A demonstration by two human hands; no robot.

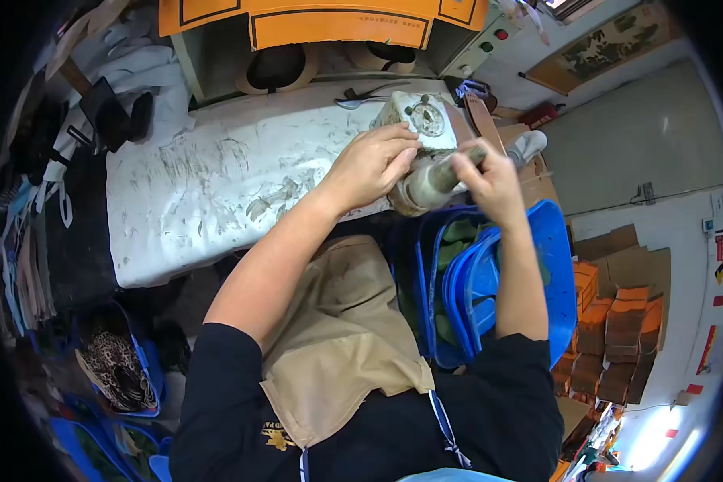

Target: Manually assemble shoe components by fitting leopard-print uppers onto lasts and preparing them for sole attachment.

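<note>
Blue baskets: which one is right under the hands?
The blue basket at the person's right, below the right hand. The other blue basket, holding a leopard-patterned item, sits far off lower left.

an orange cardboard box (329, 20) with black line borders sits at the top edge, above the white work surface. at the lower right, stacks of small orange-and-brown cartons (622, 337) stand side by side, with flattened brown cardboard sheets (627, 253) leaning just behind them. red labels (708, 345) are stuck to the pale wall at the far right. a long framed picture sign (606, 44), greenish with a tan border, lies at the upper right.
</note>
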